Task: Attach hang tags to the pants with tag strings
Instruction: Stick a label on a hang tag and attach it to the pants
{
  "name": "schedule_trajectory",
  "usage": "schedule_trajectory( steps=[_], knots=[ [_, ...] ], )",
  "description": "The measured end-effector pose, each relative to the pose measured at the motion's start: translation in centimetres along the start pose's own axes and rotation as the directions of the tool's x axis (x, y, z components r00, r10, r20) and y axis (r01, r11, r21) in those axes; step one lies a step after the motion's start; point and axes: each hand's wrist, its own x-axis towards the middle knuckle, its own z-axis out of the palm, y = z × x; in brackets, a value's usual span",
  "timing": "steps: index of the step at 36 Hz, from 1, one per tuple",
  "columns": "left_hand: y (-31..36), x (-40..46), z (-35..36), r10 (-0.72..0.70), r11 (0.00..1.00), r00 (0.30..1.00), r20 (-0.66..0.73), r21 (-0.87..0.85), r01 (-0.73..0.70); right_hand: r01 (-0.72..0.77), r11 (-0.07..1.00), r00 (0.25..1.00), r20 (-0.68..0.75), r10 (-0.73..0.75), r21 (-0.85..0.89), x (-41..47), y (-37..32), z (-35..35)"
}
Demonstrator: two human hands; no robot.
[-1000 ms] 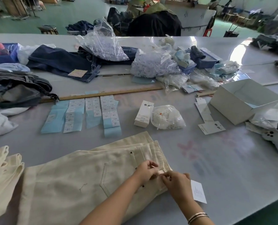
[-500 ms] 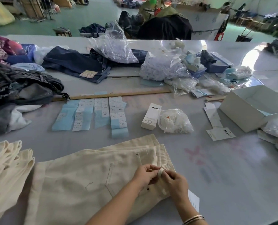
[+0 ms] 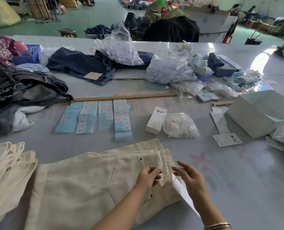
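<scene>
threading step, by the look of it; cream pants (image 3: pixel 81 183) flat on table (image 3: pixel 237 188), waistband at right; left hand (image 3: pixel 148 178) pinching tag string (image 3: pixel 164 174) above waistband; right hand (image 3: pixel 190 177) half-curled, apparently on hang tag (image 3: pixel 182 193) dangling at pants' edge, grip unclear; next, probably: pull string through, join ends.

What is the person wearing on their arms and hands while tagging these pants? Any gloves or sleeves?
No gloves and no sleeves show: both forearms are bare up to the picture's edge. The left hand wears nothing visible. The right hand is bare too, but its wrist carries thin metallic bangles, a few slim rings stacked together, silvery with a pinkish tint.
</scene>
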Motion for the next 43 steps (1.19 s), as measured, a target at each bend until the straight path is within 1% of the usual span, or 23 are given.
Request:
schedule_trajectory(
  steps=[4,7,9,11,13,16,20,28,33,36,38,43],
  knots=[
    [0.4,-0.6,0.7,0.013,1.000,0.998,0.062,-0.022,-0.012,-0.047,0.998,0.999,0.023,0.046,0.050,0.4,-0.4,0.3],
    [0.6,-0.7,0.9,0.020,0.998,0.997,0.078,-0.065,-0.015,-0.095,0.992,0.995,0.043,0.091,0.089,0.5,-0.2,0.7],
    [0.8,-0.7,0.9,0.027,0.997,0.996,0.084,-0.080,-0.021,-0.154,0.974,0.987,0.069,0.144,0.163,0.5,-0.1,1.0],
    [0.9,-0.7,1.0,0.042,0.997,0.995,0.090,-0.068,-0.036,-0.215,0.940,0.977,0.068,0.204,0.265,0.5,-0.1,1.3],
    [1.0,-0.8,0.9,0.065,0.998,0.993,0.098,-0.028,-0.063,-0.245,0.907,0.969,0.066,0.237,0.342,0.7,0.0,1.5],
    [1.0,-0.9,0.9,0.094,0.995,0.990,0.105,0.032,-0.098,-0.260,0.882,0.966,0.100,0.240,0.393,0.8,0.2,1.6],
    [0.9,-0.9,0.7,0.131,0.983,0.987,0.096,0.113,-0.141,-0.266,0.867,0.963,0.157,0.219,0.421,1.0,0.5,1.6],
    [1.2,-0.7,0.5,0.188,0.965,0.978,0.085,0.167,-0.200,-0.283,0.826,0.959,0.157,0.235,0.487,1.4,0.2,1.8],
    [1.6,-0.9,0.4,0.226,0.950,0.968,0.107,0.197,-0.243,-0.355,0.823,0.935,0.192,0.299,0.443,1.4,-0.2,1.6],
    [1.6,-1.0,0.5,0.242,0.940,0.963,0.117,0.217,-0.263,-0.388,0.804,0.921,0.213,0.325,0.451,1.5,-0.2,1.8],
    [1.6,-0.9,0.5,0.256,0.933,0.959,0.118,0.228,-0.277,-0.392,0.803,0.920,0.214,0.329,0.449,1.5,-0.3,1.8],
    [1.4,-0.7,0.4,0.282,0.919,0.952,0.118,0.251,-0.303,-0.359,0.845,0.932,0.204,0.301,0.396,1.7,-0.7,1.5]
  ],
)
